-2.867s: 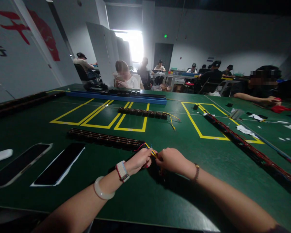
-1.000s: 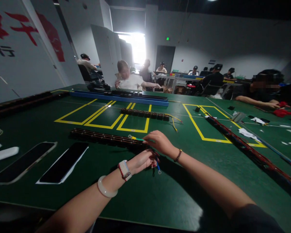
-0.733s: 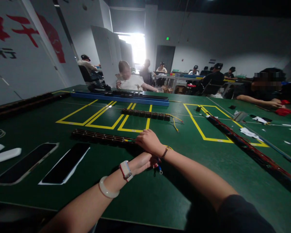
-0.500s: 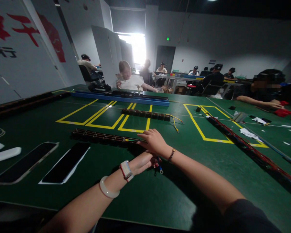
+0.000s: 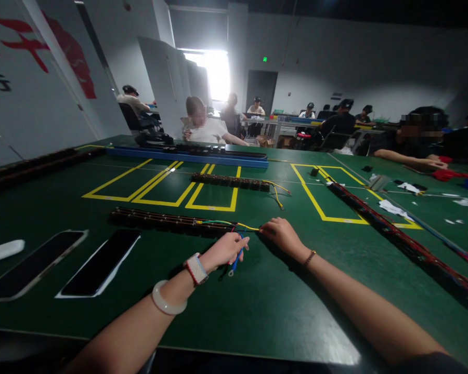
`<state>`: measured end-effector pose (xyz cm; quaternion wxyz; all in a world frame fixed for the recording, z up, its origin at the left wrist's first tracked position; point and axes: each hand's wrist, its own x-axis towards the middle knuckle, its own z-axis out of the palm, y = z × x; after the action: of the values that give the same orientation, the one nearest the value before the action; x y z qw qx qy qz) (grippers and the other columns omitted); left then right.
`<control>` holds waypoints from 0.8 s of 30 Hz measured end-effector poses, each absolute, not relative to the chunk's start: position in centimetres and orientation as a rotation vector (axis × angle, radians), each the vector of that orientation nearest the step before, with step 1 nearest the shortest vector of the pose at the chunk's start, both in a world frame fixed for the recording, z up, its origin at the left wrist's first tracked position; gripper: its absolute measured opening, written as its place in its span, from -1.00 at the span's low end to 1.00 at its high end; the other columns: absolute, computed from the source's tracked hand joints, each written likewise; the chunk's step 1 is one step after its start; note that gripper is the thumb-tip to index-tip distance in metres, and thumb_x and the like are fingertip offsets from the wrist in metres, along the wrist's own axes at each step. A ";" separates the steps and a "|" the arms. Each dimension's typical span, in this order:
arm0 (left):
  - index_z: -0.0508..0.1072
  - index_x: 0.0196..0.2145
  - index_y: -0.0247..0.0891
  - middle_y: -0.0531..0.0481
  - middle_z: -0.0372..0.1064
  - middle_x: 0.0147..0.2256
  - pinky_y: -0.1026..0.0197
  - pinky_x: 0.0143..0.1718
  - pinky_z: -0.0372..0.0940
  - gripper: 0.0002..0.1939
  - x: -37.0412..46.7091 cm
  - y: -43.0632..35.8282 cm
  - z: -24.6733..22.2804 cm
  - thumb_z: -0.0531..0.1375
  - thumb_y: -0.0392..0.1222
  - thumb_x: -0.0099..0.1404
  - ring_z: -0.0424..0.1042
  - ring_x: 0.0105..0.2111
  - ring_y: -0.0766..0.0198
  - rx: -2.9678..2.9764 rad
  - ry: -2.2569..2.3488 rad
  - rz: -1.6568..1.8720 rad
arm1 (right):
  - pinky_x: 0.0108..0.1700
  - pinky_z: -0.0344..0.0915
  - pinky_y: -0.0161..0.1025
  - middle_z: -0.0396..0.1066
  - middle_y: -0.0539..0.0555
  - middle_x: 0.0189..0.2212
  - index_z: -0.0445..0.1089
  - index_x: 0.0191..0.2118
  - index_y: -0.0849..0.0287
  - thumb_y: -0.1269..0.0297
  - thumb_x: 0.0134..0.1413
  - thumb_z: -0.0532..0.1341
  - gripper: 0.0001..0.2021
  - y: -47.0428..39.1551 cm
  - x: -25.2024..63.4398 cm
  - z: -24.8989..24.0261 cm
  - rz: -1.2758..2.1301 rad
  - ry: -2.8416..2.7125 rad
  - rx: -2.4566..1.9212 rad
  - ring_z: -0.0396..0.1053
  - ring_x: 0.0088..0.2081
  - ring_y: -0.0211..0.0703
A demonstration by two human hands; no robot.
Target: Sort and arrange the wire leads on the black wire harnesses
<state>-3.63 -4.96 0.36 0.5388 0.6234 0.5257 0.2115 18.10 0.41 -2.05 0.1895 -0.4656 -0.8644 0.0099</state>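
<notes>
A long black terminal strip [image 5: 159, 218] lies across the green table in front of me. My left hand [image 5: 228, 249] is closed at its right end, with a blue wire [image 5: 237, 257] with a ring terminal hanging from the fingers. A yellow-green wire [image 5: 247, 226] runs along the strip and past its right end. Its far end is pinched in the fingers of my right hand [image 5: 278, 234], to the right of the strip. Farther back lies a shorter black strip [image 5: 232, 182] with two yellow wires at its right end.
Two dark phone-like slabs [image 5: 101, 262] [image 5: 35, 265] lie at left. A blue tray [image 5: 187, 156] stands behind the yellow tape outlines. A long wire bundle [image 5: 390, 228] and paper scraps [image 5: 393, 209] lie at right. A person [image 5: 206, 124] sits across the table.
My right hand has moved right, away from my left hand, drawing the yellow-green wire out straight. My left hand has shifted slightly, and the blue wire shows more clearly. The view has shifted a little.
</notes>
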 end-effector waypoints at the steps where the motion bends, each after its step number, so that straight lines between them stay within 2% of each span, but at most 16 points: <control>1: 0.33 -0.38 -0.34 0.10 0.27 -0.66 0.36 -0.68 -0.03 -0.63 -3.8 -4.9 0.4 -0.03 0.03 0.32 0.08 -0.77 0.47 1.568 1.287 0.483 | -0.27 0.07 -0.29 0.42 0.05 -0.41 0.51 -0.28 0.11 0.16 0.17 0.18 -0.80 0.5 18.0 -2.2 0.032 -2.428 -1.296 0.29 -0.32 -0.18; 5: 0.36 -0.46 -0.30 0.07 0.28 -0.67 0.31 -0.53 0.11 -0.61 -4.5 -4.8 0.9 -0.04 0.02 0.32 0.27 -0.66 0.36 1.900 1.409 0.427 | -0.29 0.05 -0.29 0.41 0.06 -0.42 0.51 -0.30 0.14 0.18 0.17 0.18 -0.80 0.9 17.7 -2.4 -0.006 -2.385 -1.309 0.28 -0.34 -0.18; 12: 0.36 -0.46 -0.27 -0.07 0.38 -0.51 0.23 -0.41 0.14 -0.68 -4.3 -5.4 1.5 -0.05 -0.10 0.34 0.37 -0.52 0.23 2.342 1.567 0.209 | -0.27 0.05 -0.29 0.40 0.06 -0.41 0.50 -0.31 0.14 0.18 0.17 0.18 -0.81 1.7 17.6 -2.7 -0.036 -2.354 -1.354 0.28 -0.33 -0.19; 16: 0.34 -0.43 -0.25 -0.06 0.38 -0.49 0.24 -0.44 0.13 -0.66 -4.5 -5.6 2.0 -0.06 -0.01 0.35 0.38 -0.50 0.21 2.480 1.590 0.211 | -0.27 0.05 -0.30 0.40 0.06 -0.41 0.49 -0.30 0.14 0.18 0.18 0.18 -0.80 1.7 17.6 -2.9 0.005 -2.384 -1.318 0.28 -0.32 -0.20; 19: 0.33 -0.33 -0.26 -0.05 0.38 -0.49 0.26 -0.49 0.12 -0.64 -4.8 -5.5 2.5 -0.10 0.03 0.37 0.39 -0.51 0.20 2.481 1.711 0.312 | -0.28 0.04 -0.30 0.40 0.05 -0.41 0.49 -0.30 0.14 0.17 0.18 0.18 -0.81 1.6 17.7 -3.0 0.015 -2.390 -1.300 0.28 -0.33 -0.20; 24: 0.26 -0.11 -0.30 -0.10 0.41 -0.42 0.27 -0.48 0.16 -0.68 -5.0 -5.0 2.3 -0.14 -0.07 0.39 0.44 -0.45 0.18 2.389 2.037 0.431 | -0.29 0.04 -0.30 0.41 0.04 -0.41 0.49 -0.30 0.14 0.17 0.18 0.17 -0.80 1.3 17.8 -2.8 0.003 -2.388 -1.277 0.28 -0.34 -0.20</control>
<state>-4.99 -5.05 2.32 -0.0137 0.7537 0.6428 0.1361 17.79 1.34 -2.80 0.2153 -0.4605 -0.8612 0.0012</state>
